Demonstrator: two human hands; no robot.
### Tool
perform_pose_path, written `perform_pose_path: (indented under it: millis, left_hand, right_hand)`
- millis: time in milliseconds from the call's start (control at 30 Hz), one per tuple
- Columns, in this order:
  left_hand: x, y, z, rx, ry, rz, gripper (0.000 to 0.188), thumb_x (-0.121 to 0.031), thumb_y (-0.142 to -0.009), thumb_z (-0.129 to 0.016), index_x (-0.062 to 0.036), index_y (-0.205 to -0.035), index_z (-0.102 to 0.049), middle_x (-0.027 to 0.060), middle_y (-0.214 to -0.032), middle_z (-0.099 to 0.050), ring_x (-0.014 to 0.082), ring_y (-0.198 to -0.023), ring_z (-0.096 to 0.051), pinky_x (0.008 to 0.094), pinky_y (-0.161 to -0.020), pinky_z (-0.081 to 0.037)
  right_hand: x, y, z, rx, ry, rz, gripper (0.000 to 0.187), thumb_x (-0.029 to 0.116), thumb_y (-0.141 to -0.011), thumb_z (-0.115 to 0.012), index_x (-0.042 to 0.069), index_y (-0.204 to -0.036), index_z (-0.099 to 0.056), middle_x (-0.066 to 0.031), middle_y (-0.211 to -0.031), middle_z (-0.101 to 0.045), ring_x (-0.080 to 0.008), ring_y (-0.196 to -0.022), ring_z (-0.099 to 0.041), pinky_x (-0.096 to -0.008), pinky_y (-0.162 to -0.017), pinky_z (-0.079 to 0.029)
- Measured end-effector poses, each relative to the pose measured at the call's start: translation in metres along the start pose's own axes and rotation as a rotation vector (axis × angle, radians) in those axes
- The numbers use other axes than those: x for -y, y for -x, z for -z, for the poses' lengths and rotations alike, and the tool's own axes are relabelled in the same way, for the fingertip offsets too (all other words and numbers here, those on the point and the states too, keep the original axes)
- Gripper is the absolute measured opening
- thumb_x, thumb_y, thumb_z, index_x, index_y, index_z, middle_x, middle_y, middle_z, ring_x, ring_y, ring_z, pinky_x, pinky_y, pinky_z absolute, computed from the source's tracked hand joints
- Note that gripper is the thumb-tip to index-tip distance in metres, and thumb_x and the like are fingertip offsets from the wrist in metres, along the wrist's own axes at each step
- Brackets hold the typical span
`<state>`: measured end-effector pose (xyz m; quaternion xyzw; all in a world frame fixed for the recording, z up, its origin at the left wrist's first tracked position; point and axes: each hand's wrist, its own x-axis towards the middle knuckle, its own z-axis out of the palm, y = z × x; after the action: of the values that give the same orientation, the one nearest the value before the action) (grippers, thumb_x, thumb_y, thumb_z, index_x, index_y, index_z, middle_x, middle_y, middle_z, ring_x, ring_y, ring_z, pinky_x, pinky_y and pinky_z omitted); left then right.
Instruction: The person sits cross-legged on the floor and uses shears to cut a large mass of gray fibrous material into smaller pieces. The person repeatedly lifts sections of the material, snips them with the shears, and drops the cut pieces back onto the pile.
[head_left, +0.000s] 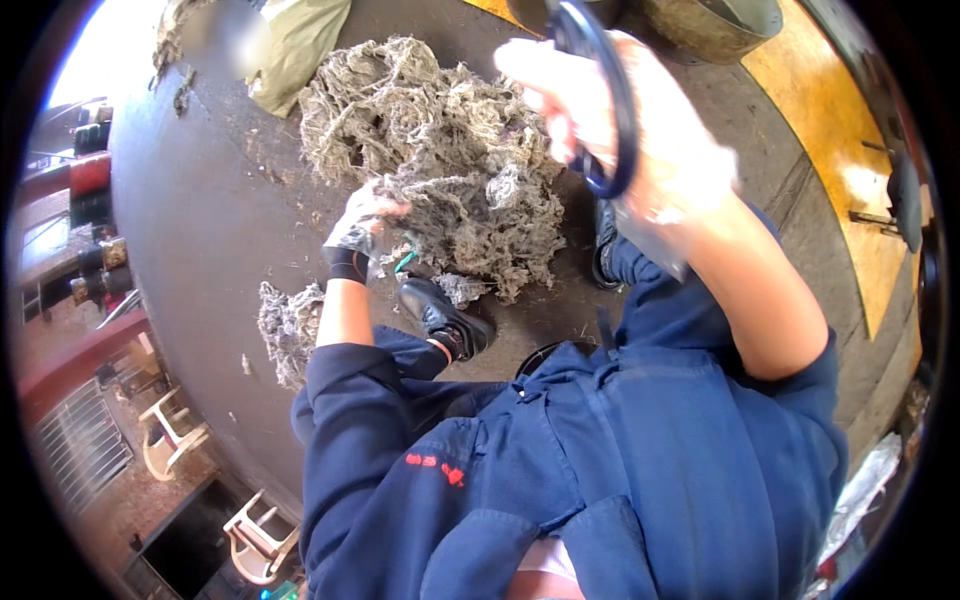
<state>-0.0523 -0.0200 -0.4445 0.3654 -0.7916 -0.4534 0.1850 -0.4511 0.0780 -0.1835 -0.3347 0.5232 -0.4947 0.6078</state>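
Dark floor; left hand [362, 222] clutches the fibre heap [440, 160], right hand [610, 120] grips overexposed black scissors [600, 100].

Dark concrete floor [210, 230] under tangled grey fibre heap [440, 150]

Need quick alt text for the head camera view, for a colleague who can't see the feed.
A person in blue coveralls bends over a grey tangled pile of fibre waste on a dark floor, the left hand gripping its near edge. The right hand is raised close to the camera, holding black-handled scissors. A black shoe stands beside the pile.
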Motion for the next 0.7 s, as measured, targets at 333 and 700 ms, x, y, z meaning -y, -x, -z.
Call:
perform_pose_path:
  millis: [333, 700]
  left_hand:
    - [-0.190, -0.004, 0.085, -0.163, -0.046, 0.249, 0.024, -0.015, -0.087, -0.071, -0.0009, -0.107, -0.070, 0.0016, -0.094, -0.070, 0.0118, -0.086, -0.061, 0.0283, -0.082, -0.048]
    - [-0.319, -0.024, 0.142, -0.830, 0.361, 0.226, 0.045, -0.023, -0.085, -0.078, 0.0017, -0.120, -0.062, 0.0107, -0.106, -0.067, 0.0219, -0.088, -0.066, 0.0354, -0.080, -0.053]
  right_hand:
    - [-0.011, -0.018, -0.020, -0.067, 0.793, 0.320, 0.025, 0.024, -0.088, -0.061, 0.001, -0.083, -0.072, -0.0212, -0.080, -0.067, -0.0339, -0.080, -0.068, -0.0413, -0.076, -0.053]
    - [-0.029, -0.038, -0.042, 0.042, 1.238, 0.510, 0.017, 0.020, -0.083, -0.065, 0.008, -0.087, -0.076, -0.0102, -0.083, -0.072, -0.0246, -0.081, -0.070, -0.0376, -0.074, -0.055]
